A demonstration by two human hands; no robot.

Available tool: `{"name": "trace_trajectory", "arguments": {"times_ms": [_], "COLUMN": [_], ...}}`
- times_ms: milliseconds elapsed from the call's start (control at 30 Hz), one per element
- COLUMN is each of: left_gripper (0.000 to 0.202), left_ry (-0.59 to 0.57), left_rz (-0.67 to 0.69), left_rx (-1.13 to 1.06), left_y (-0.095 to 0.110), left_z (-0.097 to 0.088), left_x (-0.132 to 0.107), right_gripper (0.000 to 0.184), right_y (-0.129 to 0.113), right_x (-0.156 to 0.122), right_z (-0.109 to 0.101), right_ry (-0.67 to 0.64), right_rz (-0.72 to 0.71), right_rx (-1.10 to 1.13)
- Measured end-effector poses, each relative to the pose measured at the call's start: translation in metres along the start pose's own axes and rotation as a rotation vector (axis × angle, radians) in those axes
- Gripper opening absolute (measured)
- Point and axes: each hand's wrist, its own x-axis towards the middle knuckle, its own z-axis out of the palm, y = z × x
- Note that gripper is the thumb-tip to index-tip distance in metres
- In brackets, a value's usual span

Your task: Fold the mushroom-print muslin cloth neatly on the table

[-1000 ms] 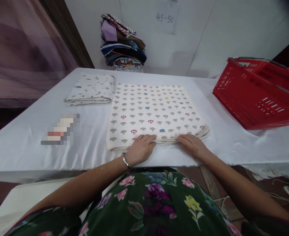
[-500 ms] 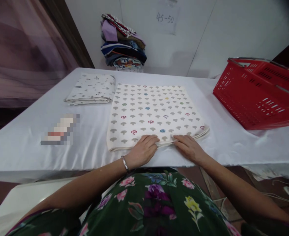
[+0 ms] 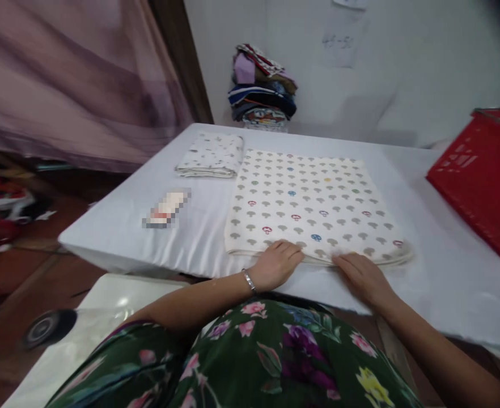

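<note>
A cream cloth printed with small mushrooms point(image 3: 309, 201) lies folded flat on the white table point(image 3: 441, 283). My left hand point(image 3: 275, 265) rests on the cloth's near edge, fingers together and laid flat. My right hand point(image 3: 363, 275) lies beside it on the same edge, fingers stretched toward the left hand. Neither hand lifts the cloth. A silver bracelet circles my left wrist.
A smaller folded white printed cloth point(image 3: 211, 154) sits at the table's far left. A stack of folded coloured clothes point(image 3: 262, 85) stands against the back wall. A red plastic basket point(image 3: 483, 181) is at the right. A blurred small object point(image 3: 166, 208) lies left of the mushroom cloth.
The camera has swung to the left, so everything sits further right in view. Both hands stay on the cloth's near edge, close together.
</note>
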Motion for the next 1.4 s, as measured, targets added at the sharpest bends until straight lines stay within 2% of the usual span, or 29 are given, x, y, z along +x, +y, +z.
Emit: {"name": "trace_trajectory", "arguments": {"times_ms": [200,300,400,467,533,600,667,733,833,1067,1233,1400], "left_gripper": [0.027,0.025,0.025,0.029,0.036,0.041,0.039,0.031,0.025,0.018,0.015,0.016], "left_ry": [-0.033,-0.005,0.09,0.138,0.156,0.192,0.256,0.301,0.291,0.243,0.195,0.141], "left_rz": [-0.188,-0.258,-0.396,-0.445,-0.436,-0.445,-0.523,-0.627,-0.74,-0.785,-0.903,-0.993], "left_rx": [0.086,0.111,0.121,0.073,-0.033,-0.145,-0.192,-0.168,-0.1,-0.061,0.024,0.011], "left_y": [-0.007,-0.025,-0.047,-0.057,-0.062,-0.062,-0.059,-0.056,-0.052,-0.05,-0.052,-0.049], "left_z": [-0.006,-0.007,-0.015,-0.023,-0.031,-0.034,-0.033,-0.029,-0.024,-0.03,-0.031,-0.037], "left_x": [-0.014,-0.028,-0.053,-0.075,-0.096,-0.111,-0.119,-0.119,-0.111,-0.103,-0.098,-0.101], "right_gripper": [0.039,0.038,0.037,0.036,0.035,0.034,0.033,0.032,0.032,0.034,0.032,0.031], "right_y": [0.007,0.007,0.008,0.009,0.01,0.01,0.01,0.011,0.01,0.008,0.007,0.005], "right_x": [-0.002,-0.003,-0.006,-0.008,-0.009,-0.009,-0.009,-0.008,-0.007,-0.005,0.0,-0.004], "right_z": [0.005,0.005,0.006,0.007,0.009,0.01,0.011,0.011,0.01,0.009,0.009,0.01], "right_ry": [0.012,0.012,0.022,0.025,0.018,0.012,0.007,0.001,-0.014,-0.061,-0.071,-0.071], "right_rz": [-0.025,-0.028,-0.025,-0.028,-0.032,-0.026,-0.026,-0.034,-0.041,-0.026,-0.023,-0.013], "right_rx": [0.056,0.064,0.047,0.034,0.023,0.017,0.015,0.015,0.022,0.018,0.015,0.02]}}
